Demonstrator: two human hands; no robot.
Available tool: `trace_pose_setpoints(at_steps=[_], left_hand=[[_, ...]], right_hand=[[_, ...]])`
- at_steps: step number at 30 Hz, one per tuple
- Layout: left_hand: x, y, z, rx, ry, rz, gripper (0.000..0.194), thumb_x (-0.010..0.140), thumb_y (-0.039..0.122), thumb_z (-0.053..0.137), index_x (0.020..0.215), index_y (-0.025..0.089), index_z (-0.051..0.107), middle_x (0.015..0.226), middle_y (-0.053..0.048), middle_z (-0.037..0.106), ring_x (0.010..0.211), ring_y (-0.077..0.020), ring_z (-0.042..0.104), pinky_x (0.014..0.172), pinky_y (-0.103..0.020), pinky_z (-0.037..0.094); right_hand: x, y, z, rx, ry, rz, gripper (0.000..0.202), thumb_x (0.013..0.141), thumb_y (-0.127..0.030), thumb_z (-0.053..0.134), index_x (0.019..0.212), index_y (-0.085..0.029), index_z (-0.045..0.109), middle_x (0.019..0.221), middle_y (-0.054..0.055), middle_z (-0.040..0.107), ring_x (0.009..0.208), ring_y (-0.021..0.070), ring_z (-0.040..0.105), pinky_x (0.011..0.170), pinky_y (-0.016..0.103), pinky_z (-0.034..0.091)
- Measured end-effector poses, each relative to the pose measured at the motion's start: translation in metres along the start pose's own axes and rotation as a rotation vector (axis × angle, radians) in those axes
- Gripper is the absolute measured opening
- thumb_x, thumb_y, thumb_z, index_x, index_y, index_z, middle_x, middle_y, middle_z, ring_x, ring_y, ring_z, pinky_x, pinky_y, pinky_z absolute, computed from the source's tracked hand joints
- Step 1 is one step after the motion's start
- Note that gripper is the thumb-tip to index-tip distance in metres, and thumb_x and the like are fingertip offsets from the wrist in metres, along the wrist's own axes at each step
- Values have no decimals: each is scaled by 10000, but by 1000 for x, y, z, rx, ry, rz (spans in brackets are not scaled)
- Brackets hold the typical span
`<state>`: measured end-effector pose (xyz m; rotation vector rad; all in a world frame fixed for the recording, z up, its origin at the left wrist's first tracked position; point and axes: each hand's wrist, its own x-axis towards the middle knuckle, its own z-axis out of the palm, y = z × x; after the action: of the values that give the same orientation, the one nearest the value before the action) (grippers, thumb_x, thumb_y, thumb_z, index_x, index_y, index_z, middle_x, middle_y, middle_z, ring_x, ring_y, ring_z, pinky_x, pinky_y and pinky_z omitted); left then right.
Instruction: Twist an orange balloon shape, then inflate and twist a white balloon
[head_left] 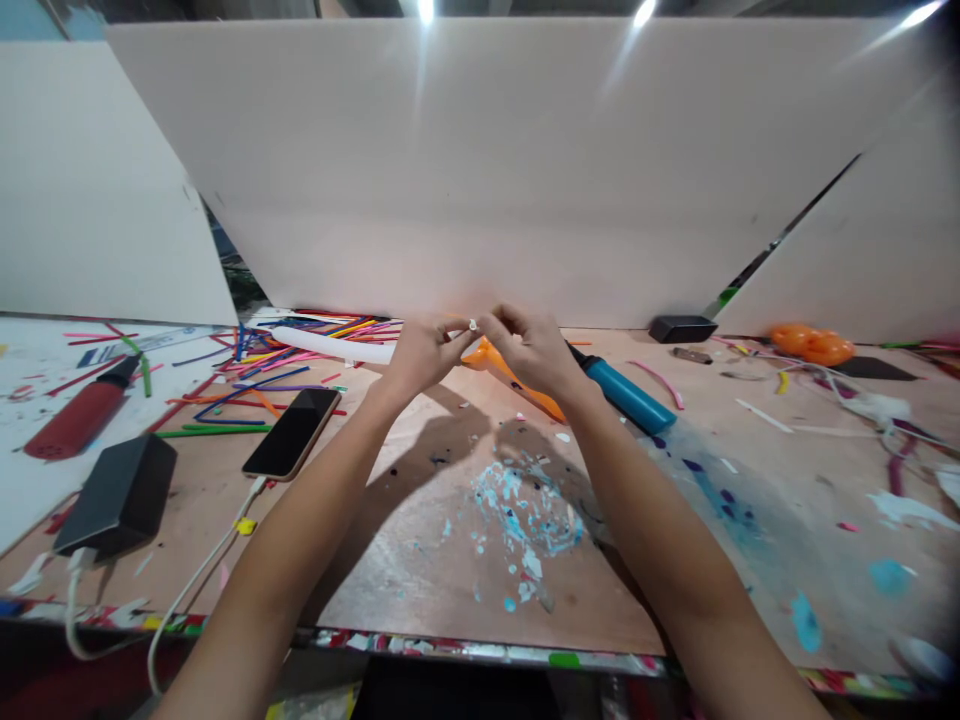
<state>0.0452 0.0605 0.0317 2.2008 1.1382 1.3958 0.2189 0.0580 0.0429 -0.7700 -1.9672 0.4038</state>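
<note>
Both of my hands meet above the middle of the table. A long, thin white balloon point(330, 345), inflated, stretches leftward from my left hand point(421, 352), whose fingers are closed around its near end. Between the fingertips of both hands shows the small white tip of the balloon. My right hand point(529, 345) pinches at that tip, fingers bent. Just beneath and behind the right hand lies an orange balloon point(541, 398), partly hidden by it. A blue balloon pump point(628, 394) rests to the right of my right wrist.
Loose uninflated balloons point(255, 392) are strewn at left around a phone point(292, 433) on a cable. A black power block point(120, 495) and a red pump point(79, 412) lie farther left. White boards point(480, 170) stand behind. At right are an orange balloon shape point(811, 344) and a black box point(682, 328).
</note>
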Motion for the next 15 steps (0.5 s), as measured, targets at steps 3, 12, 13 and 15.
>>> trace_pose_setpoints(at_steps=[3,12,13,15], left_hand=[[0,0,2,-163,52,-39,343,918,397,597,732,163,765,504,9,564,466,-89,469,482,-207,306],[0,1,15,-602,-27,-105,399,903,529,603,1048,198,772,1471,-117,524,566,-29,577,499,-206,469],[0,1,16,-660,-60,-131,415,898,537,609,1095,205,761,1496,-120,502,586,-41,608,485,-205,471],[-2,0,18,-754,-113,-172,449,894,544,614,1184,222,733,1441,-124,558,601,-66,642,455,-199,466]], right_hand=[[4,8,5,292,143,117,326,866,-516,667,850,-209,556,808,3,584,735,129,549,684,272,423],[7,4,10,466,92,131,438,786,-622,733,911,-215,630,1026,53,679,982,174,627,937,318,485],[8,4,9,463,46,98,423,815,-627,702,889,-215,645,1050,55,681,1007,177,624,966,327,477],[8,4,7,465,-9,33,413,847,-628,668,830,-215,659,1037,49,679,989,174,624,965,326,480]])
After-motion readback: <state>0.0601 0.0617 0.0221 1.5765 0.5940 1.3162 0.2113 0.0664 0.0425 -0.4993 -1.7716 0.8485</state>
